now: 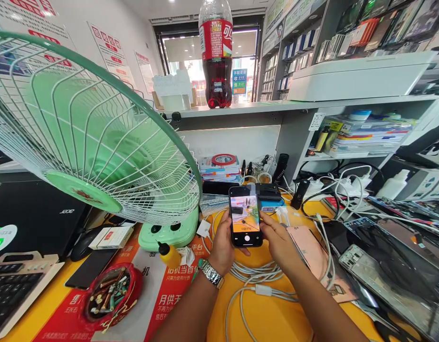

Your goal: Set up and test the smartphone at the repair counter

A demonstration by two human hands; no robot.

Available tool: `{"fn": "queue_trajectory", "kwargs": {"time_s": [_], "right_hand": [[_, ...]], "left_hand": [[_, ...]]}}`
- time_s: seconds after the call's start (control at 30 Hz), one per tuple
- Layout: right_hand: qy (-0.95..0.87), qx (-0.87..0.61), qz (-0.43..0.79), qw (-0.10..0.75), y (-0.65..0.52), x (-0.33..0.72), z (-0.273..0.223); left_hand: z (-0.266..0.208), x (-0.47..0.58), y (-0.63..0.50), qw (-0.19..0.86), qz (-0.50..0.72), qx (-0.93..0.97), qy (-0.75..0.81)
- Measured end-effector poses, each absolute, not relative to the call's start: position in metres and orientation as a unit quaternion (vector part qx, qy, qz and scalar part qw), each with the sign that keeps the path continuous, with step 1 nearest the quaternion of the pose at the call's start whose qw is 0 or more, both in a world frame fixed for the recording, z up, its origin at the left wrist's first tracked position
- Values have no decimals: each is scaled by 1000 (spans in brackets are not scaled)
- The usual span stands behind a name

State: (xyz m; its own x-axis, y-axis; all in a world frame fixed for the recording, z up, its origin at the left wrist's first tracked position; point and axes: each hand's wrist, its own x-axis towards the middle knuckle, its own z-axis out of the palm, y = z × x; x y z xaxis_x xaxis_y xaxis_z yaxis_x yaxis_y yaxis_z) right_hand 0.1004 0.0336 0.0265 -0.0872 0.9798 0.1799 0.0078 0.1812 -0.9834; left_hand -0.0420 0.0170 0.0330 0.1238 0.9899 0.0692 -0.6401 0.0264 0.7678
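Note:
A black smartphone is held upright in front of me, its lit screen showing a camera view of the desk. My left hand, with a metal-banded watch on the wrist, wraps round the phone's left edge. On the other side, my right hand grips the right edge, its thumb near the screen's border. Below both hands lies a coil of grey cable on the yellow desk surface. To the left of my left hand sits a small yellow bottle with a black tip.
A large green fan fills the left, above a red ashtray of cigarette butts. A cola bottle stands on the raised shelf. Phone parts, white cables and a pink panel crowd the right.

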Motion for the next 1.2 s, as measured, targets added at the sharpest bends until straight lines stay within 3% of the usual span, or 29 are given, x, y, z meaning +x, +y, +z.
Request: {"fn": "queue_trajectory", "kwargs": {"time_s": [0.23, 0.6, 1.2], "right_hand": [[-613, -347, 513, 490, 26, 93, 36], [-667, -369, 437, 479, 20, 84, 30], [-671, -360, 430, 486, 22, 84, 29]], "left_hand": [[29, -42, 20, 643, 620, 354, 277], [15, -47, 30, 482, 676, 436, 347], [20, -47, 28, 504, 672, 417, 347]]}}
